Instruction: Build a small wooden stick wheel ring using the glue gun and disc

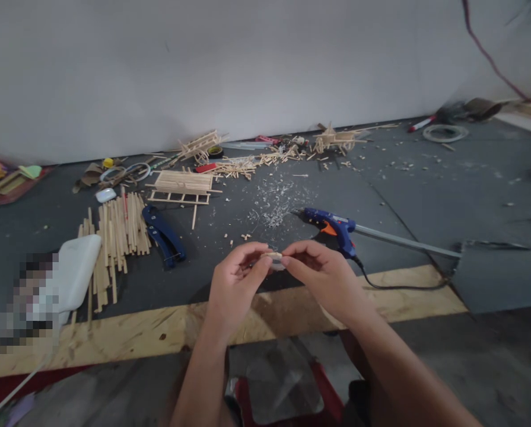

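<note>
My left hand (pixel 242 273) and my right hand (pixel 321 276) meet above the front edge of the table. Between their thumbs and fingertips they pinch a small pale ring (pixel 274 256), wood-coloured along its upper rim and whitish below. Fingers cover both its ends. Beyond my right hand a blue glue gun (pixel 331 224) with an orange trigger lies on its side, a long glue stick (pixel 403 238) coming out of its back. White glue shreds (pixel 274 204) are scattered near its nozzle.
Left of my hands lie a blue cutter (pixel 164 237), a pile of wooden sticks (pixel 118 237) and a white power bank (pixel 80 267). A small stick-built cart frame (pixel 183 185) stands behind them. Another stick model (pixel 334 139) is by the wall. The glue gun's cord (pixel 398 287) crosses the wooden edge strip (pixel 136 329).
</note>
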`<action>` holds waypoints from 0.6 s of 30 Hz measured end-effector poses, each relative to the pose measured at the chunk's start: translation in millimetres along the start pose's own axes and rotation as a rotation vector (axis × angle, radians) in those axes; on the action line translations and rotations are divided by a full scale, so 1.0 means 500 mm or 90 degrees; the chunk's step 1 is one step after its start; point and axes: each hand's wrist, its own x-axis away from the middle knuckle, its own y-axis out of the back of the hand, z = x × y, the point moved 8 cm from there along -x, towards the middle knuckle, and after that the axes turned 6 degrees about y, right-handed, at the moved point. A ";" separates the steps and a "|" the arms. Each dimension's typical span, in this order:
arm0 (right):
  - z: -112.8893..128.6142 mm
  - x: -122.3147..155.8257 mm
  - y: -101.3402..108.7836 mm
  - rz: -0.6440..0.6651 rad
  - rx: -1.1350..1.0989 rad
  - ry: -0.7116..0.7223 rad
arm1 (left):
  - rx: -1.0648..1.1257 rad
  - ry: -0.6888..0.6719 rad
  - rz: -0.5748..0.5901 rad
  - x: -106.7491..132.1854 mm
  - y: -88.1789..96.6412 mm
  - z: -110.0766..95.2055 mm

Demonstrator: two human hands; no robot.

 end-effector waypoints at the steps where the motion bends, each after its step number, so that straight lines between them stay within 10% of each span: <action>1: 0.001 0.000 0.000 -0.001 0.006 0.000 | -0.016 0.000 -0.001 0.000 0.000 -0.002; 18: -0.001 0.004 -0.001 -0.020 0.008 0.008 | -0.109 0.002 -0.024 0.001 -0.003 -0.008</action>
